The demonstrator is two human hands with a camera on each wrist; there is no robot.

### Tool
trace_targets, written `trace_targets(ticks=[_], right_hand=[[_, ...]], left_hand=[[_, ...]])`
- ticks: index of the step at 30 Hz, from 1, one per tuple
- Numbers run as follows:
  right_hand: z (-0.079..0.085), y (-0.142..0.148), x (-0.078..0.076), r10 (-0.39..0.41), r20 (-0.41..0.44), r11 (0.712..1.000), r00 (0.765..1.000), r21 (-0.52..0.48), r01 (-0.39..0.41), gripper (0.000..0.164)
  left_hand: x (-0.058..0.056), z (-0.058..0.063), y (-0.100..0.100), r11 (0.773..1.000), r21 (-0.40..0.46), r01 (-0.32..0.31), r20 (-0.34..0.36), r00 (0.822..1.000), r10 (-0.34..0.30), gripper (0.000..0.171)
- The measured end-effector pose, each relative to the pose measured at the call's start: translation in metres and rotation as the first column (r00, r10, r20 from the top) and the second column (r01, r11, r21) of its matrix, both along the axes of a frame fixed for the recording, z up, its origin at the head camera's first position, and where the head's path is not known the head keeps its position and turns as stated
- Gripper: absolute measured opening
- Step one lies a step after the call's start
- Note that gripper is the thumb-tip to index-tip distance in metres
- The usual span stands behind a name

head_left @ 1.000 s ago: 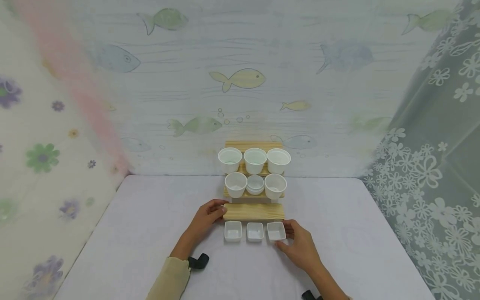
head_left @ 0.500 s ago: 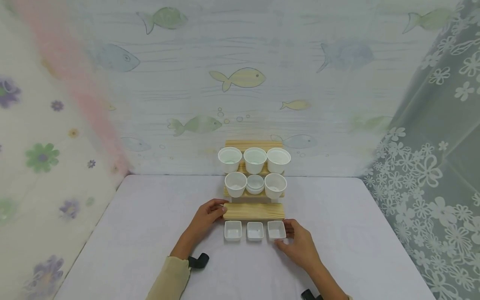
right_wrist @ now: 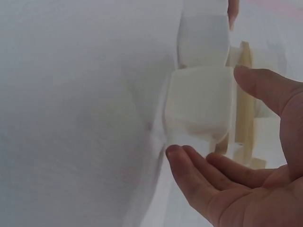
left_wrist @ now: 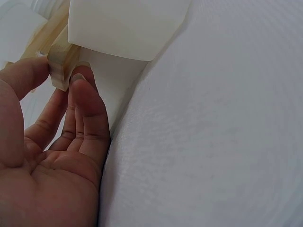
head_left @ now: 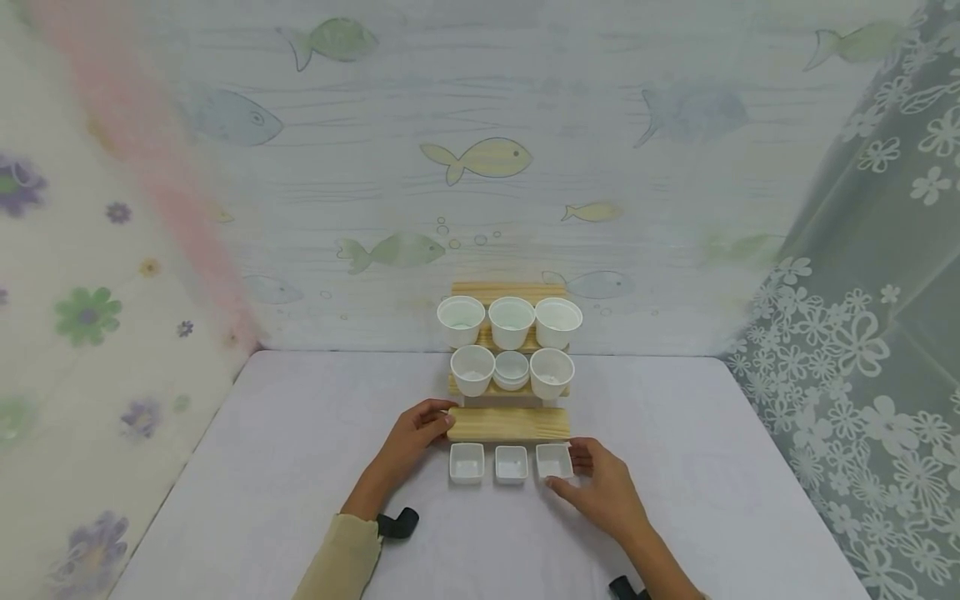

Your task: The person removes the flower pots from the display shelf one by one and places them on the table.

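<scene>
My left hand (head_left: 412,431) pinches the left end of the lowest wooden shelf board (head_left: 508,424), thumb above and fingers beneath; the left wrist view shows the board's end (left_wrist: 60,66) between them. In front of it stand three small square white dishes: the left one (head_left: 467,463), the smaller middle one (head_left: 512,465) and the right one (head_left: 553,461). My right hand (head_left: 603,492) curves loosely beside the right dish. In the right wrist view the thumb tip overlaps that dish's rim (right_wrist: 201,101), while a gap shows between its side and the nearest fingertips (right_wrist: 173,150).
Behind the lowest board rise stepped shelves holding round white cups, three on the upper step (head_left: 512,323) and a front row (head_left: 472,371) below. A white cloth (head_left: 322,400) covers the table. A fish-patterned curtain (head_left: 480,100) hangs behind; a floral sheer (head_left: 862,375) stands right.
My right thumb has slid slightly left along the front of the right dish. The left hand, shelf and dishes look the same.
</scene>
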State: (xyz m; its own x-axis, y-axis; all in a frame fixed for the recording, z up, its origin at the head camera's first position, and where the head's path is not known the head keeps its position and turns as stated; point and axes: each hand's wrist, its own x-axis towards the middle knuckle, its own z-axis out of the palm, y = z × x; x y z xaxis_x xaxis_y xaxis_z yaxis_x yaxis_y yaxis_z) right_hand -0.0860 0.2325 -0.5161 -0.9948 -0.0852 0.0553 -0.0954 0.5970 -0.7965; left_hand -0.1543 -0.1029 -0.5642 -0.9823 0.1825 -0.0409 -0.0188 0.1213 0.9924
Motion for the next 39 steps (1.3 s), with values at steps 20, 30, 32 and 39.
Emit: trace_targets(ticks=[20,30,32,39], right_hand=[[0.023,-0.008,-0.027,-0.048,-0.156,0.999,0.986,-0.014,0.047,0.066],[0.032,-0.02,-0.043,-0.099,-0.175,0.995,0.98,-0.006,0.1,0.065],[0.033,-0.022,-0.047,-0.113,-0.175,0.994,0.978,-0.006,0.113,0.065],[0.038,-0.03,-0.057,-0.143,-0.209,0.989,0.967,-0.009,0.145,0.063]], left_hand=[[-0.02,0.0,-0.01,0.999,-0.007,0.031,-0.005,0.999,-0.032,0.038],[-0.041,0.004,-0.016,0.998,-0.009,0.056,-0.004,0.998,-0.056,0.036],[-0.045,0.004,-0.017,0.998,-0.012,0.062,-0.002,0.998,-0.062,0.035],[-0.06,0.003,-0.023,0.996,-0.008,0.084,-0.005,0.996,-0.084,0.035]])
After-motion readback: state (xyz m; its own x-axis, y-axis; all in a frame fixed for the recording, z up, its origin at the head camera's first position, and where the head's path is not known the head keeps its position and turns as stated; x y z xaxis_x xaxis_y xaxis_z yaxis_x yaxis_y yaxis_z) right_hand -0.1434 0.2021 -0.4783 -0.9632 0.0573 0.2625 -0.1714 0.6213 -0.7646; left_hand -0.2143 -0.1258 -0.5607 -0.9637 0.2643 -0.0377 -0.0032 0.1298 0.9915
